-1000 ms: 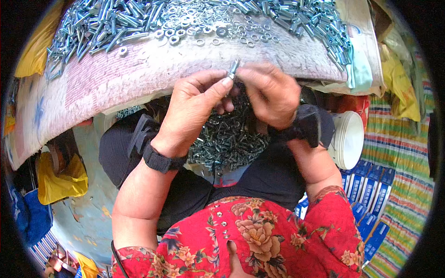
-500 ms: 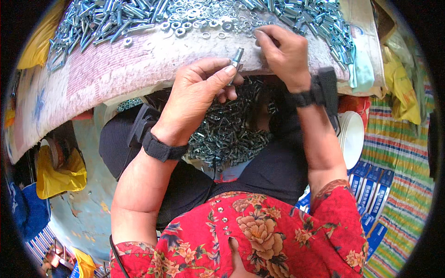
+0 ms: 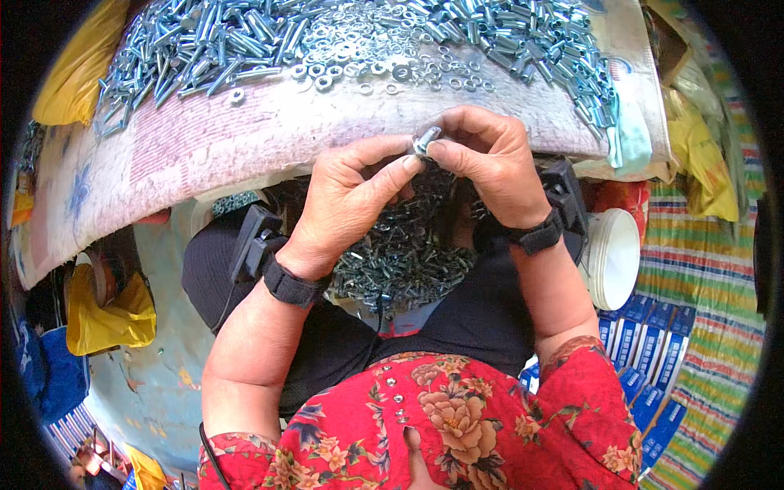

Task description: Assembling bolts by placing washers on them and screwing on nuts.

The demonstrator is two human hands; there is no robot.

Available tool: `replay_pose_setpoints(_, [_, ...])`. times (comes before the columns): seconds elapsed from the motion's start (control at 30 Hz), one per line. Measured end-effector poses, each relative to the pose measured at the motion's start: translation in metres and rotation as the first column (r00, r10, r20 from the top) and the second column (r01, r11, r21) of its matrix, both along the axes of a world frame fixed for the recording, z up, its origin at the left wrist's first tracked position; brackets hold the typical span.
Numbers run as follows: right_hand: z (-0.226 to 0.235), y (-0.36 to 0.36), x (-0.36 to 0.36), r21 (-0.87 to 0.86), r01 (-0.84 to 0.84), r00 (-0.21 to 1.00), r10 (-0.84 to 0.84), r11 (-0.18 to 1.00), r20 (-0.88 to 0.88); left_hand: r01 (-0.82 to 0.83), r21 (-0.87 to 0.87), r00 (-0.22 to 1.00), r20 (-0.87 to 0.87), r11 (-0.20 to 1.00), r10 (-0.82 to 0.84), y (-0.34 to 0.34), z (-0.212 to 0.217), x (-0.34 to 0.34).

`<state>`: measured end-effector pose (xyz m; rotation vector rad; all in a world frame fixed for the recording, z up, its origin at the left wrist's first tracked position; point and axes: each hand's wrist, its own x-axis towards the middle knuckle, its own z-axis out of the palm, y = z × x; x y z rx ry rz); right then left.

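Observation:
Over the near edge of the cloth-covered work surface, my two hands meet at one small metal bolt [image 3: 429, 136]. My left hand [image 3: 347, 184] pinches its lower part between thumb and fingers. The thumb and forefinger of my right hand [image 3: 500, 167] close around the bolt's upper end. A ring-like rim, perhaps a washer, shows on the bolt by the fingertips; the fingers hide much of it. Just beyond the hands lie loose washers [image 3: 367, 88] and nuts [image 3: 323, 82].
Long bolts [image 3: 220, 49] are heaped at the far left, metal sleeves [image 3: 539, 57] at the far right. Below the hands, between my knees, sits a mass of bolt assemblies [image 3: 400, 265]. A white bucket [image 3: 616, 257] and blue boxes [image 3: 653, 343] stand to the right.
My right hand has come back from the washers, down and left, to the bolt. My left hand has lowered slightly, still holding the bolt.

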<state>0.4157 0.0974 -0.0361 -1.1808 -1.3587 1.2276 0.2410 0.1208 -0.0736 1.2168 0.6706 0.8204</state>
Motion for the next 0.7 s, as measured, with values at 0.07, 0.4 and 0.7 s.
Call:
replay_pose_setpoints(0.07, [0.006,0.011,0.005,0.086,-0.037,0.992,0.026,0.996,0.121,-0.040,-0.054,0.996,0.072,0.998,0.044,0.001,-0.002,0.001])
replay_pose_setpoints(0.4, [-0.034,0.088,0.016,0.556,-0.297,0.512,-0.363,0.776,0.779,-0.124,-0.194,0.981,0.122,0.973,0.149,0.011,-0.005,-0.009])
replay_pose_setpoints(0.7, [-0.022,0.093,-0.009,0.668,-0.243,0.665,-0.381,0.703,0.642,-0.143,-0.237,0.972,0.148,0.961,0.181,0.010,-0.007,-0.015])
